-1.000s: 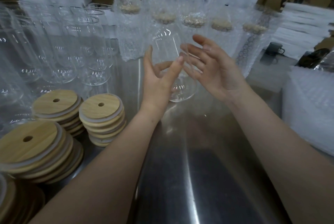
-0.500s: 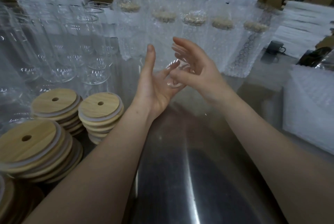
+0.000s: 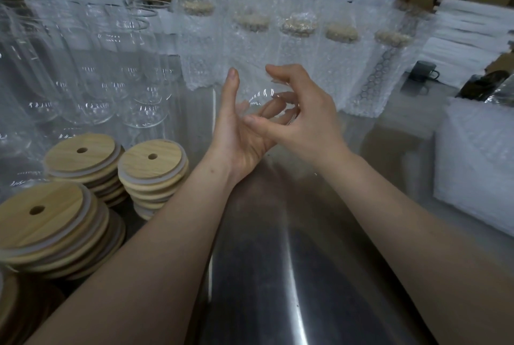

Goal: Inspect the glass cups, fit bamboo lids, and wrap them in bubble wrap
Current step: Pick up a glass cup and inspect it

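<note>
- Glass cup (image 3: 261, 99): held in the air above the middle of the steel counter (image 3: 278, 275), between both hands.
- Long axis: appears to run away from the camera toward the back edge. Whether rim or base faces the camera cannot be told.
- Left hand (image 3: 239, 138): palm up, fingers nearly straight beneath the cup, thumb upright alongside it.
- Right hand (image 3: 308, 116): fingers curled over the cup from the right.
- Cup outline: largely invisible; only an arc of glints shows.
- Lid stacks (image 3: 151, 161): left edge, the nearest one cut off.
- Wrapped cups (image 3: 297, 47): back edge, glass blurred by wrap.
</note>
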The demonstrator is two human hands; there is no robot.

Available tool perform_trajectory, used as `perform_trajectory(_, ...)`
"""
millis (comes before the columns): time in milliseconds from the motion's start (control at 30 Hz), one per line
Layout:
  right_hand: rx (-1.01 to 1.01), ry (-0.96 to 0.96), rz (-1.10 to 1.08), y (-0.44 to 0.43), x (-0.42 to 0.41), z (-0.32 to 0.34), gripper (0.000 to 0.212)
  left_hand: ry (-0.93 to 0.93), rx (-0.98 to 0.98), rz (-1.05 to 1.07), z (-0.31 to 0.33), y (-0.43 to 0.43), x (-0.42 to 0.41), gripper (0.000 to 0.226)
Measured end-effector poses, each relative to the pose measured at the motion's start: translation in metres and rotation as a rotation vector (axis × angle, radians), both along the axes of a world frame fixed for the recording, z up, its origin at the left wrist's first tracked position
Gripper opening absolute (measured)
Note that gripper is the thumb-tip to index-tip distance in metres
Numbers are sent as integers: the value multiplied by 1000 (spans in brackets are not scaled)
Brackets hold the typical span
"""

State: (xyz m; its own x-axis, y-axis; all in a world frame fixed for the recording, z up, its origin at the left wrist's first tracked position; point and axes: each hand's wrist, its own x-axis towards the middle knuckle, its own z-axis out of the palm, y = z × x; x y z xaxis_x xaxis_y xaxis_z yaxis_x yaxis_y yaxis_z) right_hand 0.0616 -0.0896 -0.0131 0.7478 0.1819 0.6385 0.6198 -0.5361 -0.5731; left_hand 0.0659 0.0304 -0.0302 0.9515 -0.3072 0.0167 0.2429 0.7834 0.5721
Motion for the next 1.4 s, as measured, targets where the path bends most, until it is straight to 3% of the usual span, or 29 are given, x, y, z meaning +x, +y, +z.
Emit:
perform_trajectory(100,167,31,21,6,-3,2,43,-89,100,-23,0,0,0,83)
perform_trajectory(200,367,138,136,6,-2,7,27,-84,29,5,0,1,0,90)
perform_trajectory(333,364,261,300,-2,1,16,29,-68,5,22,-3,3,1,76)
perform_trajectory(533,280,460,510,-20,11,16,33,-1,-72,31,-3,2,-2,75)
perform_trajectory(667,242,541,592,-31,16,14,52,56,-123,17,1,1,-4,87)
perform_trajectory(1033,52,271,357,-18,13,7,73,84,-182,10,3,1,-4,73)
perform_trajectory(1200,-83,58,181,-6,6,7,78,117,-153,-1,3,-1,-4,91)
perform_trajectory(1400,-162,-23,-45,-1,3,3,97,79,-126,-45,2,-1,-4,85)
